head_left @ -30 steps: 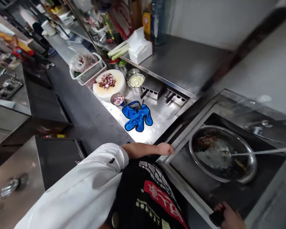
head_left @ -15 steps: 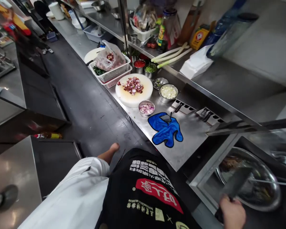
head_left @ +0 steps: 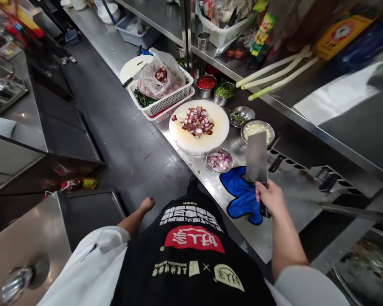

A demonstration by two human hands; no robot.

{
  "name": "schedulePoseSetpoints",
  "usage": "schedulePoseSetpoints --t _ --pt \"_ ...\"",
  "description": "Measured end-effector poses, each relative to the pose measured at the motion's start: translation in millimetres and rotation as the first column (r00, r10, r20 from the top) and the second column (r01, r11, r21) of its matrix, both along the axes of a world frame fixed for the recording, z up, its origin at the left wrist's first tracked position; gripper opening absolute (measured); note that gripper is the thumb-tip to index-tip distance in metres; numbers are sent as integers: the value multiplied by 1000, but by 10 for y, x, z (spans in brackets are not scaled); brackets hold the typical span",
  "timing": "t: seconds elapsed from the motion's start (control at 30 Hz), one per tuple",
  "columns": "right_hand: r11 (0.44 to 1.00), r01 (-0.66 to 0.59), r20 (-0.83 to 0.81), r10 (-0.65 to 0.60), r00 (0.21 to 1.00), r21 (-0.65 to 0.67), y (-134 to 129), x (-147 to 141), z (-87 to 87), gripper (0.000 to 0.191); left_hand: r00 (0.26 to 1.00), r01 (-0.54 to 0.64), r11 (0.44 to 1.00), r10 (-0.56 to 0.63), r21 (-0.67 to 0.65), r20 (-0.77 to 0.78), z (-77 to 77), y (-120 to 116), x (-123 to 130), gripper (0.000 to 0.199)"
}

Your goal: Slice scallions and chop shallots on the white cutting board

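Observation:
My right hand (head_left: pixel 271 198) is closed round the handle of a cleaver (head_left: pixel 256 157). The broad blade points away from me, above the blue cloth (head_left: pixel 239 187) and in front of part of a bowl of chopped white pieces (head_left: pixel 257 128). My left hand (head_left: pixel 147 205) hangs over the floor beside my black apron, away from the counter; its fingers cannot be made out. On a round white cutting board (head_left: pixel 182 142) lies a heap of cut purple shallots or onions (head_left: pixel 198 122). A metal bowl of purple pieces (head_left: pixel 219 160) stands at the board's near edge.
White baskets (head_left: pixel 169 102) with a plastic bag and greens stand beyond the board. Cups of chopped red (head_left: pixel 206 83) and green (head_left: pixel 224 92) pieces sit beneath the shelf, which holds long pale stalks (head_left: pixel 271 76). A knife rack (head_left: pixel 301 170) edges the counter; a sink bowl is at lower right.
My right hand has brought the cleaver from over the sink bowl at lower right up and left, above the counter and blue cloth. My view has shifted; my left hand stays low.

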State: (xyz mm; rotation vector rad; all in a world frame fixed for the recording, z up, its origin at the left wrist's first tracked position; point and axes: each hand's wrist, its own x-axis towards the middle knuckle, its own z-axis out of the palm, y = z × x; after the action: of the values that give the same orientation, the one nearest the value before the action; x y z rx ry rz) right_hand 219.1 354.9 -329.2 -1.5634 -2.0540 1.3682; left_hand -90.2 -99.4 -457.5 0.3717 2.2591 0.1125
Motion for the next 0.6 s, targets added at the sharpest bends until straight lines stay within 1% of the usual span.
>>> schedulePoseSetpoints --t 0.03,0.07,0.13,0.2,0.23,0.3,0.37,0.43,0.5,0.57,0.6 --pt "999 4 -87 -9 996 -48 32 -327 -25 41 1000 0 1000 0 -5 6 -50 148 -216 10" --pt "996 2 -139 -14 990 -86 52 -635 -50 43 1000 0 1000 0 3 5 -90 304 -449 8" --pt "990 -10 -185 -16 983 -138 55 -1167 -107 45 1000 1 999 0 52 -23 -130 625 -947 7" --pt "984 -26 -189 -7 982 -175 21 -1571 -180 44 997 -9 987 22 159 -80 -112 953 -1456 8" --pt "982 -37 -176 3 984 -186 -6 -1724 -221 42 992 -22 967 53 253 -118 -83 1122 -1708 9" --pt "978 -71 -114 49 992 -197 -72 -1942 -303 39 981 -25 905 105 424 -166 1 1486 -2205 9" --pt "975 -127 -11 127 992 -181 -142 -2070 -365 36 976 30 850 88 526 -198 97 1897 -2694 12" --pt "971 -202 123 217 968 -124 -213 -2149 -386 37 967 134 812 18 568 -254 174 2353 -3167 16" --pt "952 -302 250 303 919 -45 -305 -2216 -357 37 943 258 777 -75 574 -324 214 2819 -3587 20" --pt "913 -409 347 382 856 3 -441 -2306 -288 34 908 387 743 -203 547 -368 214 3235 -3912 29" --pt "892 -452 385 415 824 7 -529 -2368 -248 33 884 452 719 -280 527 -375 199 3404 -4033 34"
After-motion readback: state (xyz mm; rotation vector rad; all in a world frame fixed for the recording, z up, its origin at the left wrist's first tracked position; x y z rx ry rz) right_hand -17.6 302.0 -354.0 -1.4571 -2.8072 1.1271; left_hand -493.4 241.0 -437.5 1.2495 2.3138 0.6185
